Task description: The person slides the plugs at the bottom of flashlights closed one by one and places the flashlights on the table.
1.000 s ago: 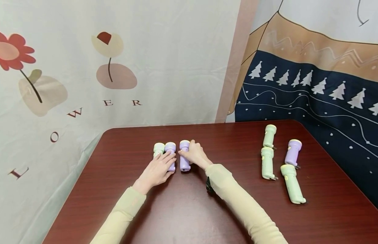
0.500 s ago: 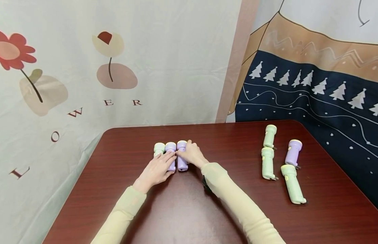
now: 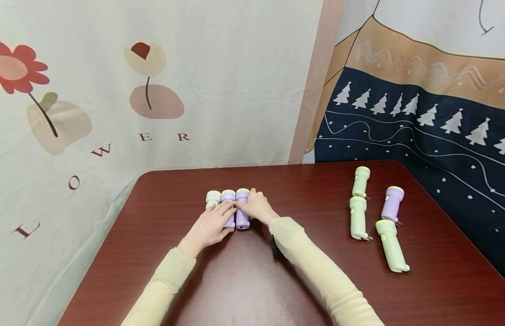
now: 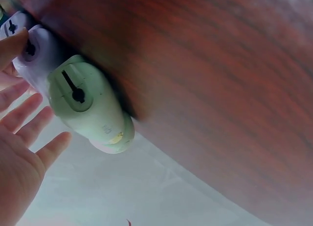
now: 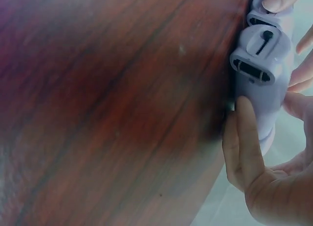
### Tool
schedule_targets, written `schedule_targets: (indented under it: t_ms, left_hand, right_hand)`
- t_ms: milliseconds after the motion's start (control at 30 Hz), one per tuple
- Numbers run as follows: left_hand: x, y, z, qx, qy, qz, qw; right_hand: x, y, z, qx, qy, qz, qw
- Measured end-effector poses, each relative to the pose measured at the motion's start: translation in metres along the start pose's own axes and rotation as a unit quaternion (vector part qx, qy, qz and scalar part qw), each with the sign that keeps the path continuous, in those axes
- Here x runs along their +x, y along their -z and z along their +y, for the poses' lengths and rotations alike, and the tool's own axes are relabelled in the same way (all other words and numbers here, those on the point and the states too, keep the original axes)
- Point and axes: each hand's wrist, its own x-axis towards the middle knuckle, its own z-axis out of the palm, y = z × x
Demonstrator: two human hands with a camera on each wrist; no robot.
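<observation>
Three flashlights lie side by side in a row: a green flashlight [image 3: 213, 196] at the left, a purple flashlight [image 3: 228, 195] in the middle and another purple flashlight [image 3: 242, 221] at the right. My left hand [image 3: 206, 230] rests over the green and middle ones with its fingers spread and fairly straight; in the left wrist view its thumb touches the middle one's tail end. My right hand [image 3: 257, 207] grips the right purple flashlight between thumb and fingers. In the right wrist view, fingertips [image 5: 248, 123] press along that flashlight's side. Both hands hide parts of the row.
On the right of the brown table [image 3: 252, 280] lie a far green flashlight [image 3: 360, 181], a nearer green one [image 3: 358, 219], a purple one [image 3: 392, 203] and an angled green one [image 3: 391, 246]. Some show plug prongs folded out. A cloth backdrop [image 3: 236, 90] hangs behind the table.
My right hand has slid the right purple flashlight leftward, narrowing the gap until it stands against or nearly against the middle one. The left hand has stayed in place.
</observation>
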Motion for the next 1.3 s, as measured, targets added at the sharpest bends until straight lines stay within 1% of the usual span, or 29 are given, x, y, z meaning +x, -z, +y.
schedule_targets:
  t_ms: [233, 367, 467, 567, 667, 767, 933, 1100, 1200, 1300]
  left_hand:
    - [0.007, 0.001, 0.004, -0.015, -0.009, 0.006, 0.9998]
    - [0.010, 0.002, 0.010, -0.013, -0.011, -0.006, 0.9998]
    - [0.013, 0.002, 0.013, -0.013, -0.010, -0.021, 0.9996]
    - [0.015, 0.000, 0.015, -0.019, -0.014, -0.034, 0.9991]
    - [0.017, -0.002, 0.016, -0.026, -0.021, -0.036, 0.9988]
    - [0.018, -0.003, 0.017, -0.021, -0.028, -0.036, 0.9987]
    - [0.017, -0.005, 0.017, -0.011, -0.033, -0.038, 0.9987]
    - [0.017, -0.008, 0.017, -0.007, -0.036, -0.040, 0.9985]
    - [0.017, -0.008, 0.017, -0.006, -0.035, -0.039, 0.9986]
    - [0.016, -0.008, 0.016, -0.006, -0.034, -0.037, 0.9987]
  right_hand:
    - [-0.001, 0.009, 0.011, 0.006, 0.015, 0.008, 1.000]
    - [-0.005, 0.022, 0.023, 0.002, 0.009, 0.029, 1.000]
    - [-0.010, 0.037, 0.033, -0.008, 0.001, 0.039, 0.999]
    - [-0.013, 0.055, 0.048, -0.022, -0.004, 0.038, 0.999]
    - [-0.016, 0.074, 0.064, -0.042, -0.005, 0.038, 0.998]
    - [-0.022, 0.093, 0.079, -0.058, -0.005, 0.046, 0.997]
    - [-0.034, 0.122, 0.102, -0.094, -0.005, 0.078, 0.992]
    - [-0.049, 0.143, 0.128, -0.148, -0.012, 0.116, 0.982]
    - [-0.059, 0.154, 0.144, -0.175, -0.043, 0.119, 0.976]
    - [-0.068, 0.162, 0.158, -0.185, -0.091, 0.104, 0.973]
